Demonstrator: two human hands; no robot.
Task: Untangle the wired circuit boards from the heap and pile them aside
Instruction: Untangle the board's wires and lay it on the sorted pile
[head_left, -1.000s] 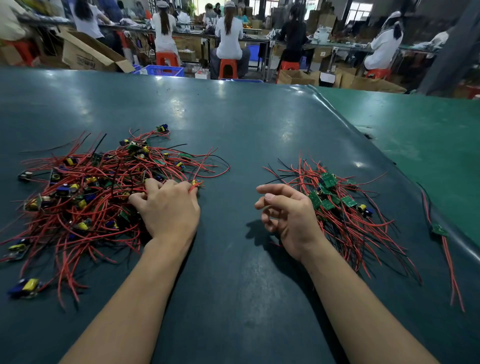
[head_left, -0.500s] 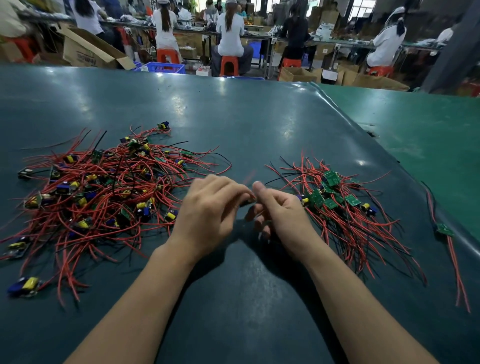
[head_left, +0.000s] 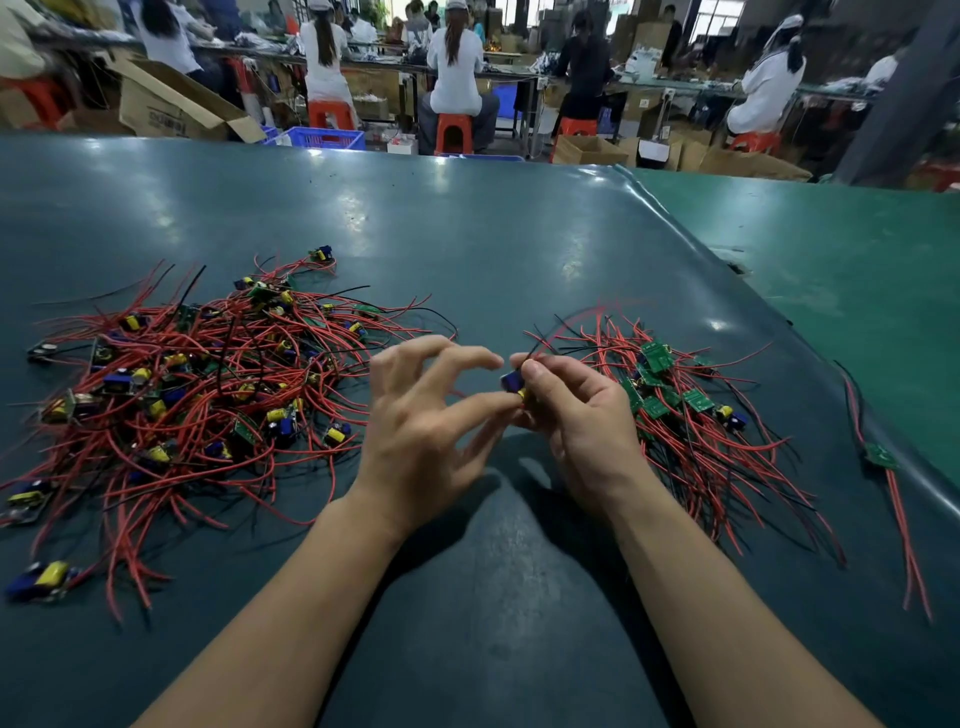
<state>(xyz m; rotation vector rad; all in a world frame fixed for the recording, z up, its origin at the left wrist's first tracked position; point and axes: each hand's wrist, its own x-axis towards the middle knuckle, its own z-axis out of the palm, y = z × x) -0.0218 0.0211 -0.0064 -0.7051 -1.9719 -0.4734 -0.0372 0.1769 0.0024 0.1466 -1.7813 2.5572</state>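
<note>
At the left of the dark green desk (head_left: 467, 234) lies the heap (head_left: 197, 384): a loose tangle of red and black wires with many small boards carrying yellow and blue parts, some boards lying apart at its near-left edge. Just right of the heap, the left hand (head_left: 415, 431) is raised over the desk with its fingers spread and lightly bent; its grip is released, the thumb tip reaching toward the item held opposite, though actual contact cannot be told. The right hand (head_left: 576, 415) meets it at centre, its grip closed in a pinch of thumb and fingers on one circuit board (head_left: 514, 385), of which a blue part and a yellow part show; that board is held above the desk between heap and pile, and a blurred red wire arcs up and rightward from it. Immediately right of the right hand, and partly hidden behind it, lies the sorted pile (head_left: 685, 415): boards mostly green side up, their red and black wires trailing toward the near right. Well apart, near the desk's right edge, rests a single board (head_left: 880, 456) with long red leads running toward the viewer. A lighter green surface (head_left: 831, 270) adjoins on the far right. Beyond the desk's far edge, seated workers (head_left: 457, 67) on orange stools face away at long benches among cardboard boxes.
</note>
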